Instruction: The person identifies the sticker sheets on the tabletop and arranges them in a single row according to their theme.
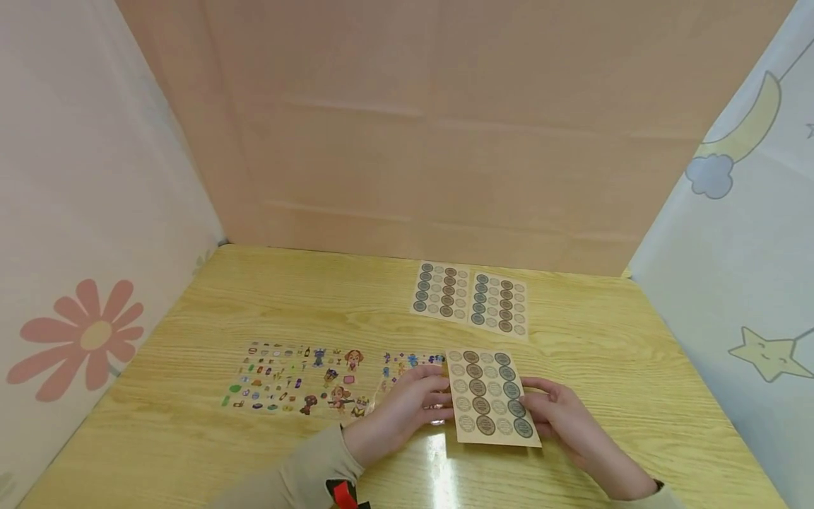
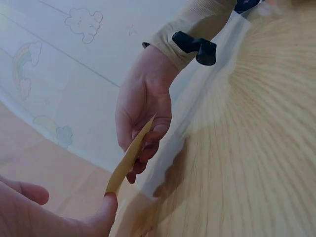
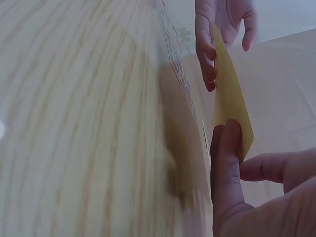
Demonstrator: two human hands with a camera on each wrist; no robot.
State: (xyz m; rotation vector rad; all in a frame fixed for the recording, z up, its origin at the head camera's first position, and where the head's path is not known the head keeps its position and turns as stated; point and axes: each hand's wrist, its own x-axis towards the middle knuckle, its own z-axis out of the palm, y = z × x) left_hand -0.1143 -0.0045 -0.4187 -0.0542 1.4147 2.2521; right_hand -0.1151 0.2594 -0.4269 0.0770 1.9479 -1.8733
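Note:
A cream sheet of round stickers (image 1: 490,396), in columns of brown, blue-grey and pale circles, is held tilted above the table between both hands. My right hand (image 1: 569,420) pinches its right edge, thumb on the printed face and fingers beneath. At the left edge, my left hand (image 1: 407,406) touches the sheet with its fingers, while its thumb stands apart from it, as the right wrist view shows. Edge-on, the sheet appears as a thin bent strip (image 2: 129,160) in the left wrist view. A clear sheet of small colourful stickers (image 1: 394,364) lies partly hidden behind the left hand.
Two more sheets of round stickers, a left one (image 1: 441,290) and a right one (image 1: 499,304), lie side by side farther back. A clear sheet of cartoon stickers (image 1: 292,378) lies on the left of the wooden table (image 1: 636,367). Printed cloth walls surround the table.

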